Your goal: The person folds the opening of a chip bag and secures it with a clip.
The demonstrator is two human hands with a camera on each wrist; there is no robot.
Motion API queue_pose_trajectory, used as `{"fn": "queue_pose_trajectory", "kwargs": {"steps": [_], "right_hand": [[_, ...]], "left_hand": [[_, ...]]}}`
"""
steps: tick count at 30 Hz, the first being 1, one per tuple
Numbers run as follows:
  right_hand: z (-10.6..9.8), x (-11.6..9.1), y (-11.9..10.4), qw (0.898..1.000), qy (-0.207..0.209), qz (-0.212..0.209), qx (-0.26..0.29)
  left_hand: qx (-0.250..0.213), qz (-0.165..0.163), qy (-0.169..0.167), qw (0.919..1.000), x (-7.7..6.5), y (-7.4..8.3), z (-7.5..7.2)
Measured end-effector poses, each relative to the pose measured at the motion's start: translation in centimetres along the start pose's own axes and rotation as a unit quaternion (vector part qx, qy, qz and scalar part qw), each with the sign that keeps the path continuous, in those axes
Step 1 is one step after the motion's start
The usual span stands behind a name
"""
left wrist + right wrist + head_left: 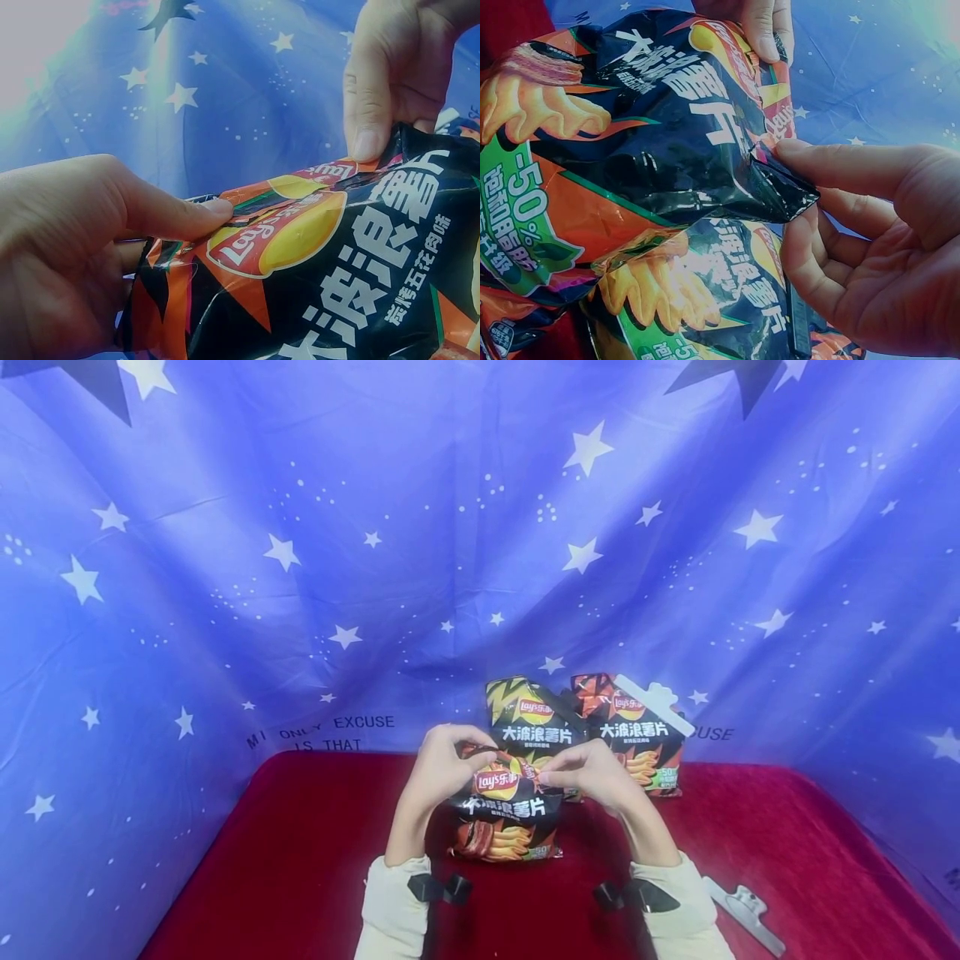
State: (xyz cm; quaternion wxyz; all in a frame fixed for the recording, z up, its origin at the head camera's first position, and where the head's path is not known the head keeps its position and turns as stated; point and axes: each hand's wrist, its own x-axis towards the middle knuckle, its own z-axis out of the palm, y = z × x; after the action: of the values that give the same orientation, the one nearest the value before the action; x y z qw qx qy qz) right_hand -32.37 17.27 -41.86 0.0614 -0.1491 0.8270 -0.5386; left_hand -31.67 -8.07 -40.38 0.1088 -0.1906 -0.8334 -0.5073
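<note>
A black and orange Lay's chip bag (pixel 504 827) stands upright near the middle of the table, its top edge folded over toward the front. My left hand (pixel 447 768) pinches the fold at its left end, the thumb lying on top in the left wrist view. At the opposite end my right hand (pixel 592 774) pinches the corner of the fold between thumb and fingers, as the right wrist view shows. A loose metal-looking bag clip (pixel 746 914) lies on the table, right of my right forearm.
Behind stand a yellow-green and black chip bag (pixel 525 727), with a dark clip (pixel 799 322) at its side, and a red and black one (pixel 637 756) with a white clip (pixel 660 702) across its top corner. A starry blue curtain (pixel 450 568) surrounds the red table (pixel 315 860).
</note>
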Motion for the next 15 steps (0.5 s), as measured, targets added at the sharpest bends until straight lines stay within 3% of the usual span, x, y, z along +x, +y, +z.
{"fn": "queue_pose_trajectory", "kwargs": {"steps": [7, 15], "right_hand": [[-0.01, 0.06, 0.13, 1.0, 0.001, -0.009, 0.004], [-0.6, 0.07, 0.69, 0.999, -0.032, -0.012, 0.008]], "left_hand": [[0.007, -0.003, -0.004, 1.0, 0.07, -0.13, -0.05], [0.004, 0.002, -0.014, 0.9999, 0.14, -0.19, -0.01]]}}
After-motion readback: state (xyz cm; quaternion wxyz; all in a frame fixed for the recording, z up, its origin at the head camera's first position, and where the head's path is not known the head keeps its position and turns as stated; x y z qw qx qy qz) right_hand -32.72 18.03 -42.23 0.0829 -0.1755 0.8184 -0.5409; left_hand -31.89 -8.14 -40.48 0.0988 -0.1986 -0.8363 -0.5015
